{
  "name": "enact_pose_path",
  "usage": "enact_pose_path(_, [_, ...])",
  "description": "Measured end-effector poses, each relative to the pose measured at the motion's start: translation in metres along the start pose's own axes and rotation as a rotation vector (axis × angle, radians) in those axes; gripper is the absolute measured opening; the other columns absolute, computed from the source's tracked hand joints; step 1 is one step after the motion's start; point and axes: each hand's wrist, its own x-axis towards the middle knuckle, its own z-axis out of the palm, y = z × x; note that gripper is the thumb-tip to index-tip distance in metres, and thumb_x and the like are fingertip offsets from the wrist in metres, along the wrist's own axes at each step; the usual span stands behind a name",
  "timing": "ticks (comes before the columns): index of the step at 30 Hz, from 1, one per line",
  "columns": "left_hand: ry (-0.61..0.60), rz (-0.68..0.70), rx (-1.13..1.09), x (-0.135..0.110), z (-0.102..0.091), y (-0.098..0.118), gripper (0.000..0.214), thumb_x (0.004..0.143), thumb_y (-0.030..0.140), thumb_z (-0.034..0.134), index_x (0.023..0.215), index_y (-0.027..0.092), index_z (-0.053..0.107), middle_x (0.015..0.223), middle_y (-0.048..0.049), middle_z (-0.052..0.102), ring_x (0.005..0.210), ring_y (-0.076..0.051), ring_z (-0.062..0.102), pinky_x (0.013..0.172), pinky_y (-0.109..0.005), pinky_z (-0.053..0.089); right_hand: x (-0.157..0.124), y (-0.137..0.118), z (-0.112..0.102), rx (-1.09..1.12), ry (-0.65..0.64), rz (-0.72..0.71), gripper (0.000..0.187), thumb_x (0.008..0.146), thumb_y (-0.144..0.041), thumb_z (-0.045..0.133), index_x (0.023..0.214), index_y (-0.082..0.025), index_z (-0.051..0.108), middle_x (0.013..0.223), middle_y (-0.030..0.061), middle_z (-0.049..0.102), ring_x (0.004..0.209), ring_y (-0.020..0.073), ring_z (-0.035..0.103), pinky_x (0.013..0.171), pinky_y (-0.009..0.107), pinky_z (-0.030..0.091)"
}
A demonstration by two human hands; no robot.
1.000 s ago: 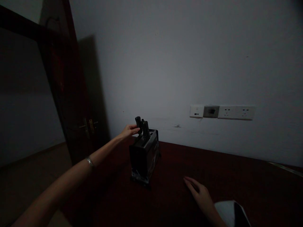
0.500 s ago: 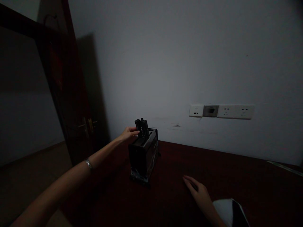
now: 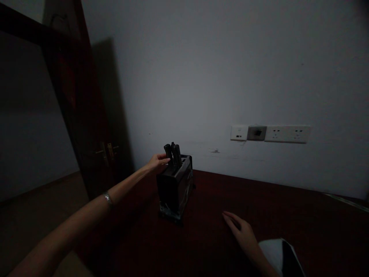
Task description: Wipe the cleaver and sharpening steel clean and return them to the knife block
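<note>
A pale wall (image 3: 201,77) is shown across most of the dim view. Below it, a dark red counter (image 3: 207,246) is spread from four o'clock to seven, and a dark door (image 3: 86,96) is seen toward nine. Just below centre, toward six o'clock, a black slotted holder (image 3: 170,192) is stood upright on the counter. A socket row (image 3: 271,134) is set in the wall toward three o'clock. Between four and five, a pale-and-black item (image 3: 272,252) is cut off by the edge and cannot be identified.

The right hand (image 3: 243,231) is held toward five o'clock, well apart from the holder; its fingers are loosely bent, a gap is left at the thumb, and nothing is seen in them. The left hand (image 3: 158,162) is placed at the holder's eleven o'clock, its fingers pinched on the leftmost handle (image 3: 167,150). Two other handles (image 3: 177,153) are crowded just beside it; what lies inside the slots is hidden.

Because the holder is steadied by neither hand, it could be tipped or dragged by a sideways pull. With the handles so closely packed, a neighbour could be snagged. Since the handle appears to be held by fingertips, it could be twisted loose, and in this poor light a slot edge could be misjudged.
</note>
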Motion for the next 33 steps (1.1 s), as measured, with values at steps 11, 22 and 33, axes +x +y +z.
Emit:
enact_pose_path(11, [0.104,0.023,-0.032,-0.001,0.001,0.002,0.052,0.053,0.014,0.077,0.102,0.013,0.060,0.095,-0.0102,0.068,0.082,-0.021,0.065,0.072,-0.031,0.048,0.000,-0.001,-0.001,-0.011,0.002,-0.011,0.038,0.072,-0.044,0.053,0.092,-0.015,0.069,0.097,0.0102,0.070,0.099,0.0285,0.062,0.087,0.039,0.049])
enact_pose_path(22, [0.053,0.016,-0.007,-0.022,0.000,0.014,0.067,0.057,0.012,0.072,0.120,0.018,0.052,0.122,-0.0124,0.056,0.106,-0.023,0.056,0.086,-0.031,0.044,0.000,0.000,-0.002,-0.037,0.012,-0.019,0.039,0.072,-0.045,0.054,0.093,-0.017,0.069,0.099,0.0095,0.069,0.101,0.0280,0.061,0.091,0.040,0.045])
enact_pose_path(33, [0.494,-0.097,0.236,-0.045,-0.045,-0.058,0.014,0.059,0.013,0.059,0.073,0.013,0.062,0.067,-0.0057,0.064,0.062,-0.015,0.060,0.061,-0.026,0.047,-0.001,0.000,-0.002,-0.094,0.033,-0.059,0.039,0.074,-0.045,0.052,0.092,-0.016,0.069,0.100,0.0098,0.069,0.101,0.0282,0.060,0.095,0.042,0.041])
